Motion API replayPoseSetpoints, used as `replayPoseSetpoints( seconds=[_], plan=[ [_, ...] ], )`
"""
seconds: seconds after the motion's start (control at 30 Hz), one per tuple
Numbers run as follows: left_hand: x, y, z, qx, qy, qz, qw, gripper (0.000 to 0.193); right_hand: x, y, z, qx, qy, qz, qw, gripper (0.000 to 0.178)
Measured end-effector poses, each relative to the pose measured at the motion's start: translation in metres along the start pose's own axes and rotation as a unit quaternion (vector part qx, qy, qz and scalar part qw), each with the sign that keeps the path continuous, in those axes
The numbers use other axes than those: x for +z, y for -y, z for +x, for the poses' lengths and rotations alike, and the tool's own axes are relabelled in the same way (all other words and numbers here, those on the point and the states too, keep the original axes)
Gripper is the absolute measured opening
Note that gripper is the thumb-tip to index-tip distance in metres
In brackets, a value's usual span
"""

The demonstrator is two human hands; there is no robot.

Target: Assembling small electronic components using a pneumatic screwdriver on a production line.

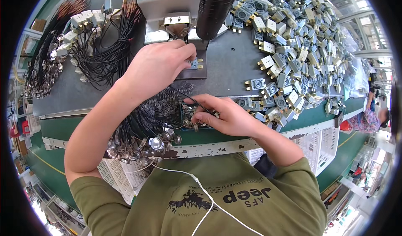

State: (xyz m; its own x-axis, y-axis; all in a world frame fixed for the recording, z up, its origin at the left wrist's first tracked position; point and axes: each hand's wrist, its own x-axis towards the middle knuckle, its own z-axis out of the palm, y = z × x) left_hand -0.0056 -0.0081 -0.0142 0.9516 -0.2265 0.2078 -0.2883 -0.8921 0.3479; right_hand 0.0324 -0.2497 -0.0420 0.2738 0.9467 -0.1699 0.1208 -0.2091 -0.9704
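Note:
My left hand [161,64] reaches under the head of a small bench press [169,5], its fingers curled at a small blue-grey block [193,64] with brass tabs. The block lies on the press's dark base plate [197,74]; the fingertips are partly hidden. Nearer to me, my right hand [228,116] is closed on a thin black cable [190,98], which runs up toward the left hand. Below the left forearm hangs a bundle of black cables with round metal caps [155,143] on their ends.
A big heap of grey blocks with brass tabs [284,56] covers the right of the bench [228,74]. Bundled black cables [100,51] lie at the left. A thick black ribbed tube [215,10] stands beside the press. White plastic crates [320,148] stand below the bench.

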Motion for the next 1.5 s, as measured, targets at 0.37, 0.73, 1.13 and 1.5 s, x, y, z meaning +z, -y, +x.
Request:
replayPoseSetpoints(
  seconds=[0.37, 0.73, 1.13, 1.5],
  plan=[
    [-0.053, -0.006, -0.049, 0.055, 0.040, -0.177, 0.982, 0.022, -0.034, 0.046, -0.002, 0.000, 0.064, 0.299, 0.952, 0.054],
    [-0.038, -0.034, -0.053, 0.005, -0.085, -0.041, 0.996, 0.017, -0.022, 0.032, -0.001, -0.040, -0.213, 0.077, 0.973, 0.043],
    [-0.051, -0.026, -0.050, 0.024, -0.023, -0.070, 0.997, 0.014, -0.009, 0.020, 0.016, -0.053, -0.175, 0.172, 0.968, 0.053],
    [-0.056, -0.032, -0.050, -0.013, 0.013, 0.030, 0.999, 0.014, -0.022, 0.020, 0.030, 0.094, -0.107, 0.233, 0.962, 0.042]
  ],
)
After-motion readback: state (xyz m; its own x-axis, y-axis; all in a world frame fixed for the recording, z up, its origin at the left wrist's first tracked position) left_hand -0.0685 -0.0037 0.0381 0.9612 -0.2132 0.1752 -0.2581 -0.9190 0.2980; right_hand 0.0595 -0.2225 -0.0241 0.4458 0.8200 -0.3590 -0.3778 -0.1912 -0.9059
